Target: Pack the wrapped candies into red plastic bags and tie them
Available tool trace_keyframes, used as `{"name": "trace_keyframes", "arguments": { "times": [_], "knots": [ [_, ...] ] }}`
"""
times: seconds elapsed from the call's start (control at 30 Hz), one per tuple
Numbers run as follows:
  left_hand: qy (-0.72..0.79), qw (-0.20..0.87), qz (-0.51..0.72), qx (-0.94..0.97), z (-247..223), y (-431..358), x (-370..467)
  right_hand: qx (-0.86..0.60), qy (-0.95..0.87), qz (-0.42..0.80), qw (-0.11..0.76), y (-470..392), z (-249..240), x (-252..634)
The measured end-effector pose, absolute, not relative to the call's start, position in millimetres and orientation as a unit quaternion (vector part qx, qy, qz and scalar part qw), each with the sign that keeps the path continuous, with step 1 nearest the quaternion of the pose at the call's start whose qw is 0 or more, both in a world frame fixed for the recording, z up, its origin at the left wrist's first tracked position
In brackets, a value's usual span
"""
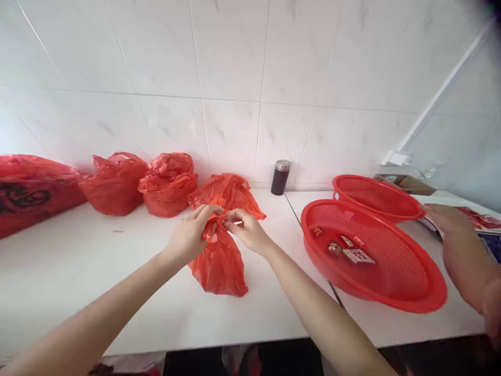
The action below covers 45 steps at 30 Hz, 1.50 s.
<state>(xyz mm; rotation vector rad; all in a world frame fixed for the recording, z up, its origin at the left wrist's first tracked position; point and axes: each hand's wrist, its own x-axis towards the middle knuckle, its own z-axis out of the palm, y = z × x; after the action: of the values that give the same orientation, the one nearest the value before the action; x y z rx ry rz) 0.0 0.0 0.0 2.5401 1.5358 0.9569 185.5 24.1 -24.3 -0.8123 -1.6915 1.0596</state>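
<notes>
Both of my hands meet at the top of a thin red plastic bag (221,263) that hangs down toward the near side of the white table. My left hand (190,235) pinches the bag's gathered upper part from the left. From the right, my right hand (247,230) grips the same gathered plastic between thumb and fingers. The bag's lower part looks flat and loose; its contents, if any, cannot be made out. Just beyond my hands lies another crumpled red plastic bag (227,192).
Filled red bags (113,185) (168,185) and a large red bundle (39,193) line the wall at left. A dark thermos (281,178) stands behind. Right are a red basket (407,261) holding small packets, a second basket (376,198) and another person's arm (465,256).
</notes>
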Motion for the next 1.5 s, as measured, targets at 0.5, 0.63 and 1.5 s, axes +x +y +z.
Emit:
{"name": "trace_keyframes", "arguments": {
  "times": [0.5, 0.63, 1.5],
  "knots": [
    [0.619, 0.199, 0.207, 0.731, -48, -23, -74, -0.536, -0.621, 0.297, 0.488, 63, -97, 233],
    [0.628, 0.159, 0.253, 0.718, -57, -6, -58, -0.558, -0.624, 0.278, 0.47, 50, -106, 208],
    [0.728, 0.078, 0.06, 0.678, -128, 93, -2, -0.619, -0.676, 0.125, 0.378, 55, -169, 212]
  ]
}}
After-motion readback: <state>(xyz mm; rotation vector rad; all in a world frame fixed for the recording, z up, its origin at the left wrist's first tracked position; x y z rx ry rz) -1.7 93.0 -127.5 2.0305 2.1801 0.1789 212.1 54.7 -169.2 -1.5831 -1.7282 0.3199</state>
